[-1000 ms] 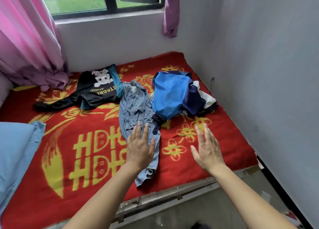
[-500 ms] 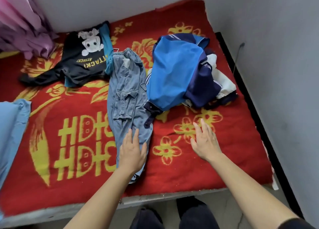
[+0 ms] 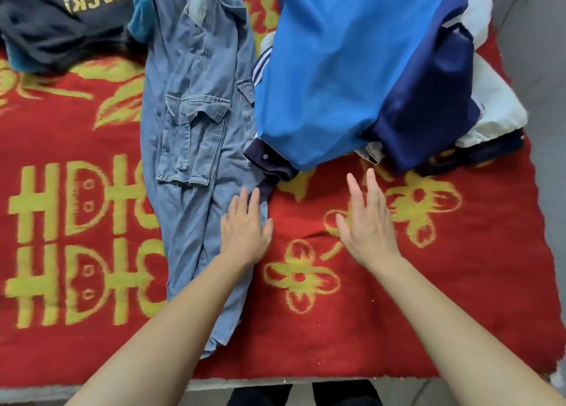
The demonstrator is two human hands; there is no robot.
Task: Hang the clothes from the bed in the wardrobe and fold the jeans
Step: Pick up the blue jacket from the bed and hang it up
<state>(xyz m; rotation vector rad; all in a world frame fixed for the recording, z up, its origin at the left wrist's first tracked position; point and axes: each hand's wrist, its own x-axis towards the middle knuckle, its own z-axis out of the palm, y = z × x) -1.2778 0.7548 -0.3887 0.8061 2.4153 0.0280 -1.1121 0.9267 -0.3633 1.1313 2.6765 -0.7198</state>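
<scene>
Light blue jeans [image 3: 190,136] lie lengthwise on the red bed cover [image 3: 459,268], legs pointing toward me. A bright blue and navy jacket [image 3: 343,69] is heaped to their right, its dark cuff [image 3: 269,163] overlapping the jeans. A black printed top [image 3: 55,16] lies at the far left. My left hand [image 3: 245,231] is over the right edge of the jeans with straight fingers, just below the cuff. My right hand [image 3: 367,225] hovers flat over the cover just below the jacket, holding nothing.
White cloth [image 3: 493,105] sticks out from under the jacket at the right. A grey wall [image 3: 545,69] borders the bed's right side. The bed's near edge [image 3: 275,384] runs along the bottom, with dark trouser legs [image 3: 303,395] below it.
The view has dropped and closed in on the bed; window and curtain are out of sight. Both hands have moved forward, now near the jacket's cuff and hem.
</scene>
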